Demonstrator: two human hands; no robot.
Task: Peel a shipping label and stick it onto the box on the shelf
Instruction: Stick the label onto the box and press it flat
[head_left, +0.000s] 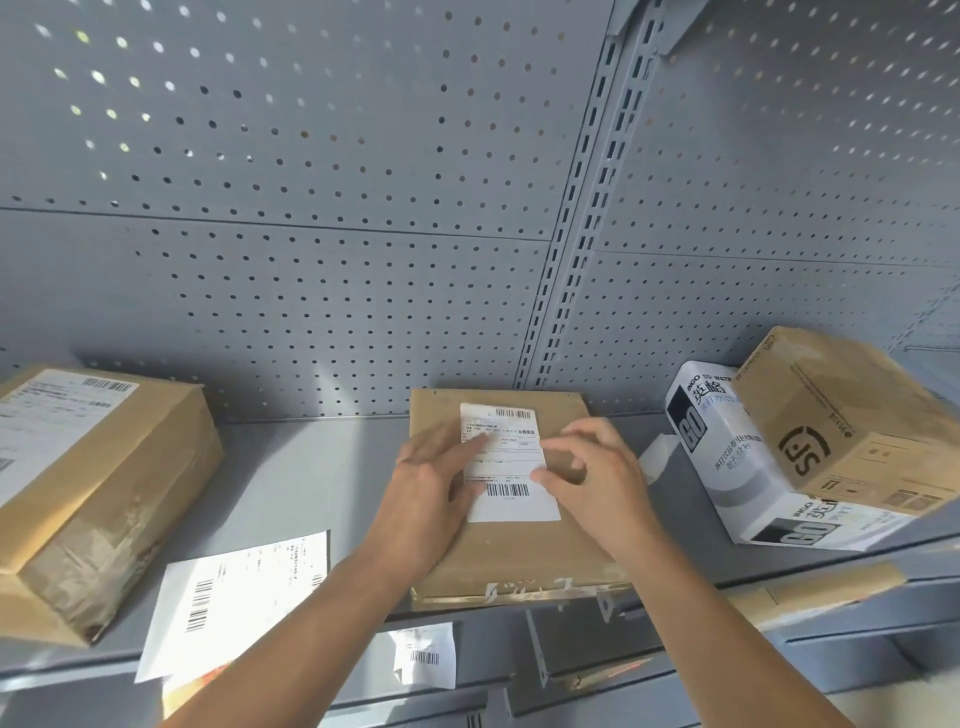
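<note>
Four boxes sit on the grey metal shelf (291, 467): a flat brown box (519, 551) in the middle, a larger taped brown box (98, 483) at the left with its own label on top, and at the right a white printed box (727, 467) with another brown box (852, 421) leaning on top of it. Two loose label sheets show as well: one sheet (234, 597) lies on the shelf between the left box and the middle box, and a smaller one (423, 654) sits lower down (on the level beneath).

The shipping label (511, 462) lies flat on top of the middle box. The left hand (431, 493) rests open with its fingers spread flat across the label's left edge. The right hand (587, 473) is just at the label's right edge, fingers curled and fingertips touching the paper and the cardboard; it grips nothing. Behind the boxes stands a grey pegboard wall (311, 208).
</note>
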